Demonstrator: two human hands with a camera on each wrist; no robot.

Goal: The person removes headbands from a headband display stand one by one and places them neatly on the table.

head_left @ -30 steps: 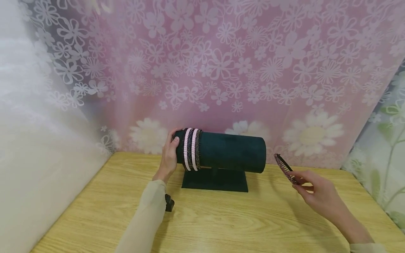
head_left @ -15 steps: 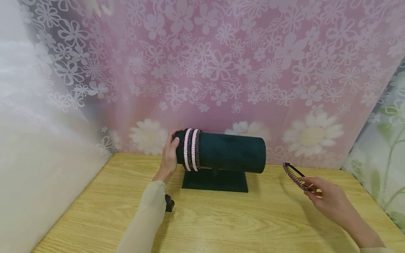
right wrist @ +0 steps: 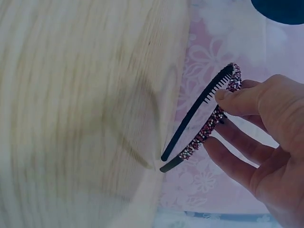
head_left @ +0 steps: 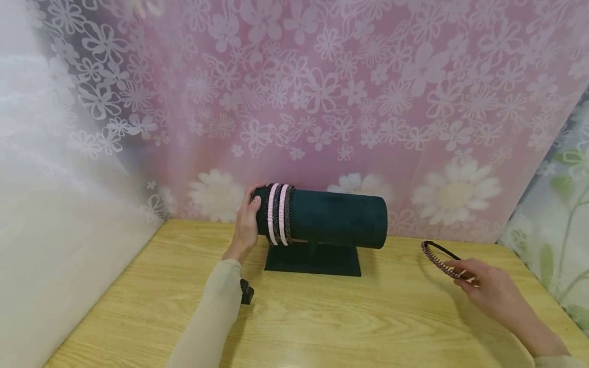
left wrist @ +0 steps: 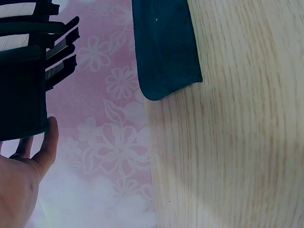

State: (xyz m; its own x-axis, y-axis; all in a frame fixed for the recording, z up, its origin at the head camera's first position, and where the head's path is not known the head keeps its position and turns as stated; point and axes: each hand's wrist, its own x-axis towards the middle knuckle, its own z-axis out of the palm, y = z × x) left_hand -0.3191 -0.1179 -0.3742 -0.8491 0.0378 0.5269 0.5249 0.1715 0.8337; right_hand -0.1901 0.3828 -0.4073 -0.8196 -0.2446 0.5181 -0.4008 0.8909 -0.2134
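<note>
A dark green padded roll stand point(head_left: 340, 217) stands on the table, its cylinder lying crosswise over a flat base point(head_left: 313, 259). My left hand point(head_left: 246, 227) grips the cylinder's left end, thumb in front and the other fingers partly hidden. Just beside that hand, several headbands point(head_left: 281, 214), pink and dark glittery ones, sit side by side around the cylinder. To the right of the stand, my right hand point(head_left: 499, 296) pinches a toothed headband point(head_left: 434, 258) above the table. In the right wrist view this headband point(right wrist: 209, 126) shows red and silver beading, black teeth and both its tips.
A wooden table point(head_left: 322, 317) extends under everything. Behind it hangs a pink flowered curtain point(head_left: 317, 102), with pale sheeting point(head_left: 55, 204) on the left and a leaf-patterned sheet point(head_left: 570, 204) on the right. A small black object point(head_left: 247, 292) shows at the left wrist.
My right hand has moved right and slightly down with the headband, away from the stand. The left hand keeps its hold on the cylinder's end.
</note>
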